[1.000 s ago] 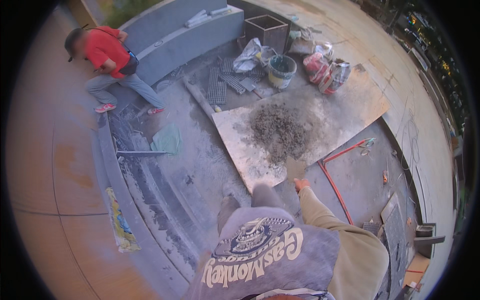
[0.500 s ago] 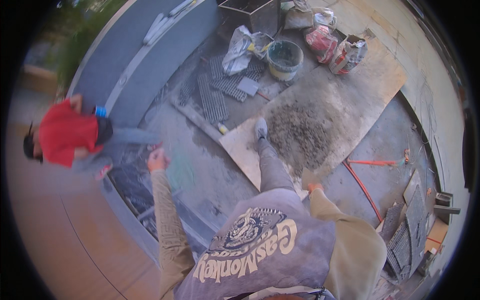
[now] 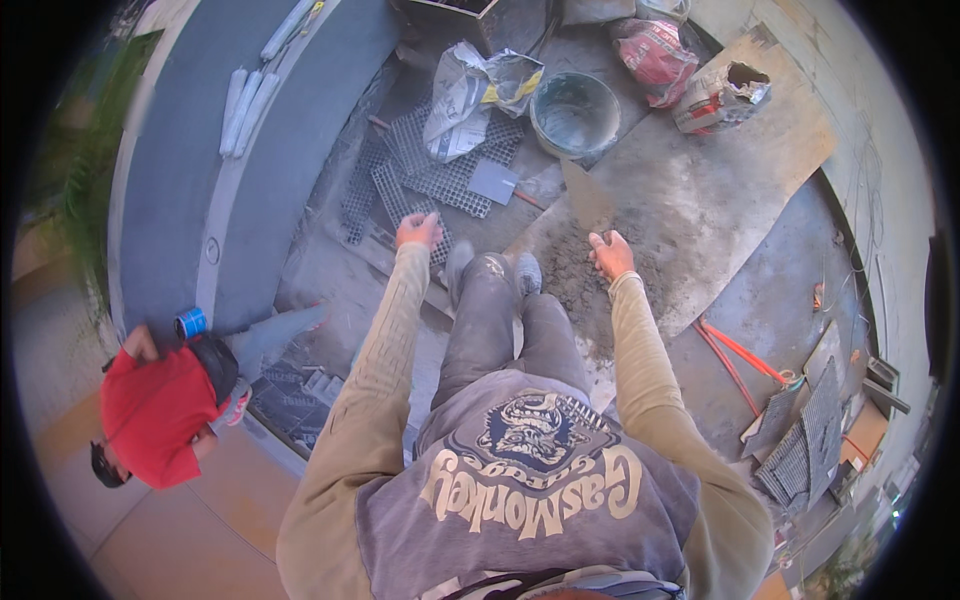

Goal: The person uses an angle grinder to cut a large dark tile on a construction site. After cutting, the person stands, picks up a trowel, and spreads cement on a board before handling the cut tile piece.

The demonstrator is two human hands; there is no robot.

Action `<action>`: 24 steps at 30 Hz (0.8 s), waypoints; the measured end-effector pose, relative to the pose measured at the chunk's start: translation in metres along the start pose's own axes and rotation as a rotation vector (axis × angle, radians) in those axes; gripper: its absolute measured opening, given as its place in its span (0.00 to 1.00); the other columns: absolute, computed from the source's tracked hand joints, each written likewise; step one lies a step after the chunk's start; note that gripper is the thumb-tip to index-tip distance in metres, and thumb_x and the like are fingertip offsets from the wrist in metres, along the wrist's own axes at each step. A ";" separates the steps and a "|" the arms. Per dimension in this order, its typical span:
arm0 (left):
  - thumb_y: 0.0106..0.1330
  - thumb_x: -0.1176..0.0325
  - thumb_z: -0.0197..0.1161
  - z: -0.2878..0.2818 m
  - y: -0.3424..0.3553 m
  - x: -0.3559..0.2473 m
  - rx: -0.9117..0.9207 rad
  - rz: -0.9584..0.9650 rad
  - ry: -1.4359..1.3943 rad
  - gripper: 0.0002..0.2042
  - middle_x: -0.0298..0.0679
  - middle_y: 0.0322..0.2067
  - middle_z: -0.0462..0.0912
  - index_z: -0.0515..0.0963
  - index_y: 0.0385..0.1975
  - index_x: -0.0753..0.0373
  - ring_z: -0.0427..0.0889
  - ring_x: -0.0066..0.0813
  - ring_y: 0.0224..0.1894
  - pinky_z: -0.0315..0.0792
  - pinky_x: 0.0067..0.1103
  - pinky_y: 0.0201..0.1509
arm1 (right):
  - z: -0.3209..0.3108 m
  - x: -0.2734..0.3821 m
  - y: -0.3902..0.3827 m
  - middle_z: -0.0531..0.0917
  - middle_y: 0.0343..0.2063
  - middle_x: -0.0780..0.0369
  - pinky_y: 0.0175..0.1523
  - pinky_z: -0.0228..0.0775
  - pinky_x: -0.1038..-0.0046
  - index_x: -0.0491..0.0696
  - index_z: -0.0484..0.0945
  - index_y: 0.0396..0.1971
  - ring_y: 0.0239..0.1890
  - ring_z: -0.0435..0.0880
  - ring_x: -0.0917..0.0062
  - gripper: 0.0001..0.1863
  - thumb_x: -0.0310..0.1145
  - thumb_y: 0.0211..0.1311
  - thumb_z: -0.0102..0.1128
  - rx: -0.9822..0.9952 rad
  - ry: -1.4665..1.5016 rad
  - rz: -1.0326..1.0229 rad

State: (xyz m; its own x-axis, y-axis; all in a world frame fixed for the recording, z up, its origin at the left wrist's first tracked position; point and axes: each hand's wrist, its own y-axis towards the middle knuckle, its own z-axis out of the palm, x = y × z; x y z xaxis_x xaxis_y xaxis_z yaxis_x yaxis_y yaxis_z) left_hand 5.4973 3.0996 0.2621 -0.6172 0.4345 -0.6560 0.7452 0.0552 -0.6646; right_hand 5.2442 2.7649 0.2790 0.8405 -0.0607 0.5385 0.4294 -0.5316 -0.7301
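Head view, looking down at a person standing on a concrete floor (image 3: 790, 300). A flat board (image 3: 720, 190) lies across the floor's upper right part, smeared grey. At the board's far right corner stand two cement sacks: a red and white one (image 3: 655, 50) lying crumpled, and just beside it a grey and red one (image 3: 722, 95) with a torn, open top. A round grey bucket (image 3: 574, 112) sits at the board's far left edge. Left of the bucket lies a slumped white and yellow bag (image 3: 470, 95), resting on grey mesh panels (image 3: 430, 175). A square trowel blade (image 3: 493, 181) lies at the panels' near edge. White tubes (image 3: 245, 105) lie along a curved grey wall (image 3: 170, 200) at the floor's left edge; a small blue can (image 3: 190, 322) stands at the wall's near end.

A heap of grey mortar (image 3: 570, 280) covers the board's near left corner, beside the person's shoes (image 3: 490, 272). The right hand (image 3: 610, 255) hangs just above the mortar, arm straight, fingers curled loosely inward; whether it grips anything cannot be told. The left hand (image 3: 418, 230) is stretched forward over the mesh panels, fingers bent into a loose fist with nothing visibly held.

Red-handled tools (image 3: 740, 355) lie on the floor at the board's near right edge. A second person in a red shirt (image 3: 155, 415) crouches at the floor's near left edge.
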 end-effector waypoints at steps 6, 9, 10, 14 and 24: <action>0.48 0.46 0.77 0.113 0.191 -0.097 -0.163 0.108 0.336 0.46 0.58 0.48 0.82 0.66 0.61 0.71 0.85 0.46 0.48 0.78 0.34 0.50 | 0.061 0.021 0.080 0.81 0.53 0.45 0.62 0.69 0.56 0.44 0.77 0.58 0.58 0.78 0.50 0.32 0.56 0.65 0.57 -0.148 -0.314 -0.078; 0.42 0.40 0.78 0.185 0.290 -0.138 -0.164 0.191 0.428 0.56 0.62 0.57 0.75 0.59 0.67 0.71 0.76 0.52 0.61 0.69 0.38 0.65 | 0.086 0.028 0.105 0.83 0.50 0.46 0.61 0.70 0.55 0.47 0.78 0.57 0.56 0.80 0.50 0.32 0.58 0.64 0.57 -0.113 -0.347 0.041; 0.40 0.39 0.78 0.215 0.315 -0.152 -0.136 0.190 0.411 0.59 0.62 0.61 0.73 0.57 0.69 0.70 0.73 0.54 0.64 0.65 0.39 0.69 | 0.090 0.035 0.118 0.83 0.49 0.46 0.60 0.71 0.55 0.47 0.78 0.57 0.55 0.80 0.50 0.32 0.58 0.64 0.58 -0.113 -0.359 0.081; 0.41 0.49 0.81 0.305 0.403 -0.216 -0.371 0.125 0.452 0.57 0.60 0.66 0.64 0.55 0.69 0.68 0.78 0.51 0.59 0.71 0.36 0.66 | 0.113 0.060 0.179 0.85 0.45 0.47 0.57 0.73 0.55 0.47 0.80 0.55 0.51 0.83 0.50 0.31 0.57 0.64 0.58 -0.183 -0.352 0.110; 0.46 0.71 0.73 0.191 0.526 -0.064 -0.220 0.191 0.081 0.39 0.55 0.46 0.82 0.64 0.62 0.72 0.86 0.42 0.44 0.78 0.32 0.50 | 0.148 0.252 0.324 0.87 0.38 0.50 0.48 0.76 0.53 0.50 0.82 0.50 0.42 0.85 0.52 0.22 0.52 0.66 0.58 -0.181 -0.579 -0.239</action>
State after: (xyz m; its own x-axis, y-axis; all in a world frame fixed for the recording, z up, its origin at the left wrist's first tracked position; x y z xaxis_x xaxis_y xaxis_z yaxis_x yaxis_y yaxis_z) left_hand 5.8805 2.9295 -0.1133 -0.4447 0.5253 -0.7255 0.8883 0.1547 -0.4325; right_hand 5.6440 2.7023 0.1155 0.7923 0.5154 0.3264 0.6068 -0.6107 -0.5088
